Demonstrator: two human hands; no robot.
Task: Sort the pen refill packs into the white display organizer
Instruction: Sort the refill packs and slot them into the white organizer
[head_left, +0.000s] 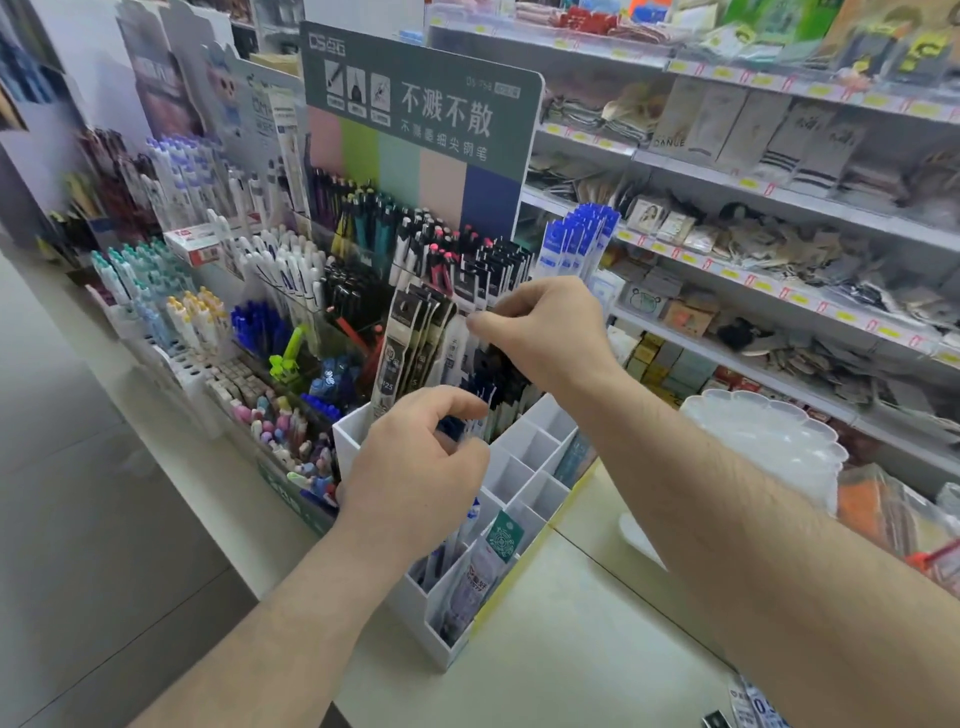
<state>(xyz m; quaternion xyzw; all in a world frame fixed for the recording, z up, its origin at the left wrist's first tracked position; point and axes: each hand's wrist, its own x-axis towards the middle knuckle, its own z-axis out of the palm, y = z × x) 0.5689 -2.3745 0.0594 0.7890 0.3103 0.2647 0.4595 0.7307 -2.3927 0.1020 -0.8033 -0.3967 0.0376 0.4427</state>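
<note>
The white display organizer (524, 447), divided into several compartments, stands on the counter. Black-topped refill packs (415, 332) stand upright in its back left compartment. My right hand (545, 332) pinches the top of dark refill packs (498, 374) in a back compartment. My left hand (415, 457) is curled over the organizer's left side, its fingertips pinching blue-topped refill packs (467, 415). A green-labelled pack (501, 540) and more packs sit in the front compartments.
A tiered pen display with a green sign (421, 104) stands behind and left of the organizer. Blue refill packs (576, 239) hang at its right. Stocked shelves (779, 208) run along the right. A white scalloped tray (769, 441) lies on the counter.
</note>
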